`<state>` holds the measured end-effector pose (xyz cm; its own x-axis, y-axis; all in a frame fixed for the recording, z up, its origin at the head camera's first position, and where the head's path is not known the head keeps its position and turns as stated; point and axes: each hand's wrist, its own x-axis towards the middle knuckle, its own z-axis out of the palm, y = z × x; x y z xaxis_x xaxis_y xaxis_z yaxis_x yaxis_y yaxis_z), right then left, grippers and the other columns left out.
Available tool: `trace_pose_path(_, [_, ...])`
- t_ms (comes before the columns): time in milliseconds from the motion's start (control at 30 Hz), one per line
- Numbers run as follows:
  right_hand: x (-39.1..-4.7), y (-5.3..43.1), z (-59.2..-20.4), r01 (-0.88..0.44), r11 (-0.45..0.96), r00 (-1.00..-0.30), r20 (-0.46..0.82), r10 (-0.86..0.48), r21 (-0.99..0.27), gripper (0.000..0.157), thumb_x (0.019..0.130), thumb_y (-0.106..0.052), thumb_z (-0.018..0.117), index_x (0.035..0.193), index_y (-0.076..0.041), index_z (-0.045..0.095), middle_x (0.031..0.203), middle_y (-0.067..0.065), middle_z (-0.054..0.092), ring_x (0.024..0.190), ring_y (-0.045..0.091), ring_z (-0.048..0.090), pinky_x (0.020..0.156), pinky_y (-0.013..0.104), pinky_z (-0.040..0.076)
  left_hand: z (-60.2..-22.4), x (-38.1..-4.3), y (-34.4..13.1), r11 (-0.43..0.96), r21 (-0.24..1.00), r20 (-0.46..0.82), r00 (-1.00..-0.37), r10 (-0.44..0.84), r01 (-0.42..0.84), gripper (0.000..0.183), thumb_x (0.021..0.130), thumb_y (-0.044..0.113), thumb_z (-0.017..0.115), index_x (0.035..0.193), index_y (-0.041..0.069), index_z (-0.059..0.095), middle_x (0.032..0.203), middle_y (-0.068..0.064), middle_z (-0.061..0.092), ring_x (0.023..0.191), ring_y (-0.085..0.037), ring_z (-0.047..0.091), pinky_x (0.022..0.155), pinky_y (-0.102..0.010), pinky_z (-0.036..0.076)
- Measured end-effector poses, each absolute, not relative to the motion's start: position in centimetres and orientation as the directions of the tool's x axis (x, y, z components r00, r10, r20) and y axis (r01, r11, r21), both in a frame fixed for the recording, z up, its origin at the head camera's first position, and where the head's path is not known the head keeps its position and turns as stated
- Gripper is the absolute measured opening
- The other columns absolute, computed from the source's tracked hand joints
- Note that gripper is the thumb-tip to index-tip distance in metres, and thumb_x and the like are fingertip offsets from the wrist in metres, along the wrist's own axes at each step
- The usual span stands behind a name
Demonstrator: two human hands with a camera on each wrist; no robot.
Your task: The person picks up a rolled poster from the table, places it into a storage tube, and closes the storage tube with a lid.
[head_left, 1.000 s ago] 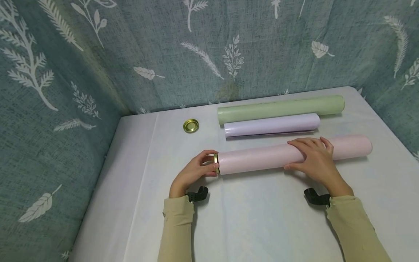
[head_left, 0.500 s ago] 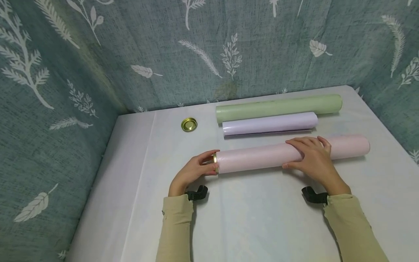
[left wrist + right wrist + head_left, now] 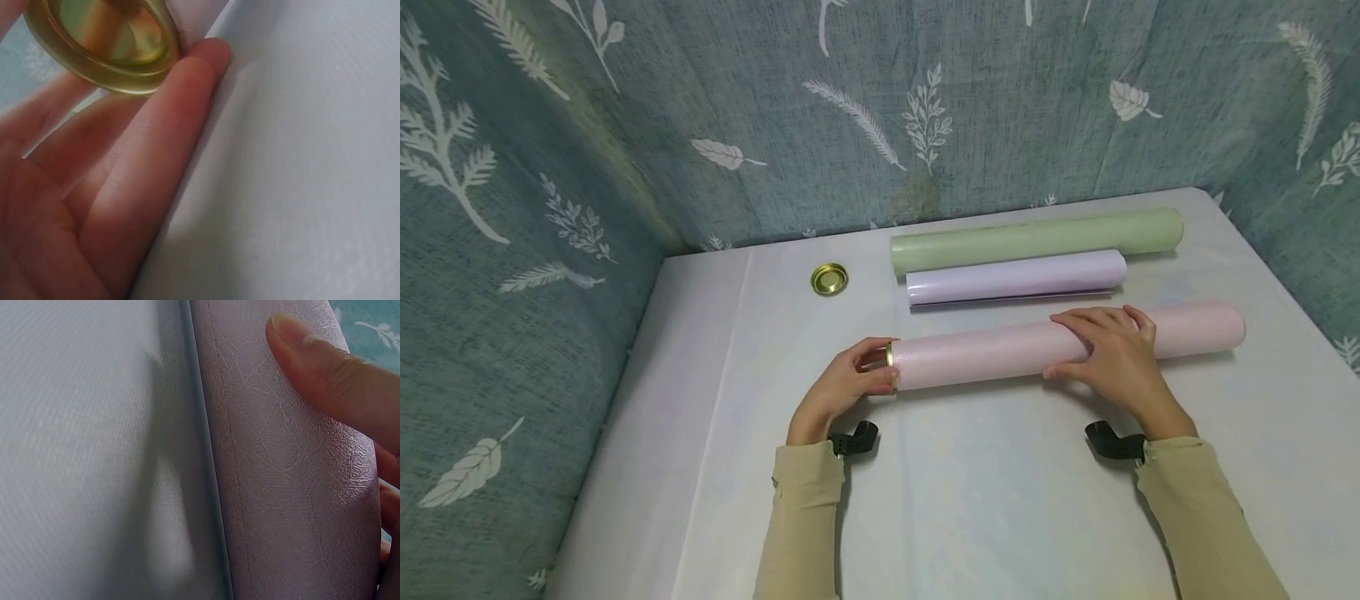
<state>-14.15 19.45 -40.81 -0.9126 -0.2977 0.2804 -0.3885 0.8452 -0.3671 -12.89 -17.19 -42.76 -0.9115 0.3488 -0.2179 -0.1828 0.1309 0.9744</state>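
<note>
Blue-green cloth (image 3: 1015, 125) with pale leaf prints (image 3: 718, 153) covers the back and both sides behind the white worktop (image 3: 1000, 483) (its far right corner is rounded); the light is soft.

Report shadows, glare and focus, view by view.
Head: a faint shadow below the pink tube, sheen on the lilac roll; left wrist: soft focus, bright reflections in the gold cap; right wrist: a dark, forked shadow on the white table, glare along the tube's right side.

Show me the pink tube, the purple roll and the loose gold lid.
Pink tube (image 3: 977, 356): head view, its side.
Purple roll (image 3: 1015, 278): head view, its side.
Loose gold lid (image 3: 829, 280): head view, its middle.
</note>
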Motion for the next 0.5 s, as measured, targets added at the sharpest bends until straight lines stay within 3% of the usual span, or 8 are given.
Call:
trace_pose_path(167, [-14.3,19.2,-40.6,-0.399,0.844,-0.908,0.285,-0.307,-0.359,0.078,0.053,-0.057,0.076,0.117,-0.016,0.058,0.117,0.007,0.054,0.11,0.027,0.039,0.097,0.054,0.01,-41.2,-12.4,-17.2,0.124,0.972,-0.233,-0.908,0.348,-0.201,0.052,0.079,0.016,0.069,0.125,0.007,0.048,0.123,-0.015,0.049,0.103,-0.027,0.053,0.077,-0.036,0.05])
trace_pose_path(500, [-14.2,19.4,-40.4,-0.395,0.844,-0.914,0.253,-0.319,-0.363,0.079,0.053,-0.057,0.075,0.118,-0.016,0.057,0.117,0.008,0.054,0.11,0.029,0.04,0.096,0.055,0.009,-43.4,-12.9,-17.3,0.2,0.956,-0.27,-0.914,0.303,-0.216,0.063,0.072,0.036,0.073,0.127,0.018,0.049,0.121,-0.006,0.051,0.095,-0.021,0.058,0.078,-0.031,0.049])
